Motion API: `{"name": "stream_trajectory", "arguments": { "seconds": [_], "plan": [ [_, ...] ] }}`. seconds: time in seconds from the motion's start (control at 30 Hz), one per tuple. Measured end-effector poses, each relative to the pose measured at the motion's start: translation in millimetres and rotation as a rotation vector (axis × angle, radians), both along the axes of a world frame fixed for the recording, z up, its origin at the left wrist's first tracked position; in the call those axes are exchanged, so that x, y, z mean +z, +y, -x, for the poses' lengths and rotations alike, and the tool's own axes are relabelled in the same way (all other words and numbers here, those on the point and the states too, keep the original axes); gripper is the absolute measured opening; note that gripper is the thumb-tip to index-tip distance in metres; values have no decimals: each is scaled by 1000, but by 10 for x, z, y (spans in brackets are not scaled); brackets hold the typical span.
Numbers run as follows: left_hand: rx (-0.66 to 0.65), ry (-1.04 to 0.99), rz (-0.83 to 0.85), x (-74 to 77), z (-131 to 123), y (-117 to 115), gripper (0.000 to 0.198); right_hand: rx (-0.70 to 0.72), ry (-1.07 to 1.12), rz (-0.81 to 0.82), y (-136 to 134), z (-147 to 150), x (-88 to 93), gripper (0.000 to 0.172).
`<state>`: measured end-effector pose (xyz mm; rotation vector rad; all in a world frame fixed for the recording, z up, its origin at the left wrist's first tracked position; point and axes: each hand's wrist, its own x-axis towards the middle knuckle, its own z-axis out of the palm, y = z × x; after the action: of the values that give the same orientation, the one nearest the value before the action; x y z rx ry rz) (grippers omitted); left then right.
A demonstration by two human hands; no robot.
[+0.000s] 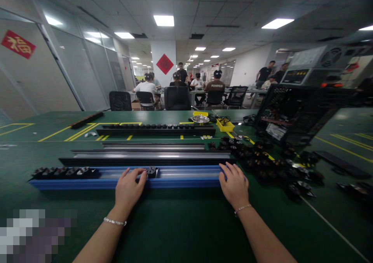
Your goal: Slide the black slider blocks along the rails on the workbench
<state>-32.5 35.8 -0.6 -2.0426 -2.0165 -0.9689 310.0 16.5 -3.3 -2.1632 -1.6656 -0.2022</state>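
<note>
A long blue channel rail (180, 183) lies across the green table in front of me. My left hand (131, 185) reaches over its middle, thumb and index finger together at the left side of a small black socket-like module (152, 172) inside the channel. Part of that module is hidden by the fingertips. At the rail's right end, my right hand (235, 181) grips it, fingers over the far edge and thumb on the near side. Several similar black modules (68, 172) sit in a row in the rail's left end.
Behind the blue rail lie black channel rails (145, 161), and a filled one (157, 131) farther back. Loose black modules (271, 165) are heaped at right, beside an open computer case (279, 115). A yellow tray (225, 125) and metal dish (200, 119) stand farther off. People sit beyond.
</note>
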Motion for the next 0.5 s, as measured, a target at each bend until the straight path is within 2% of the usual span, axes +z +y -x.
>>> {"name": "stream_trajectory", "arguments": {
  "seconds": [0.5],
  "plan": [
    [-36, -51, 25, 22, 5, -3, 34, 6, 31, -11, 4, -4, -12, 43]
  ]
}}
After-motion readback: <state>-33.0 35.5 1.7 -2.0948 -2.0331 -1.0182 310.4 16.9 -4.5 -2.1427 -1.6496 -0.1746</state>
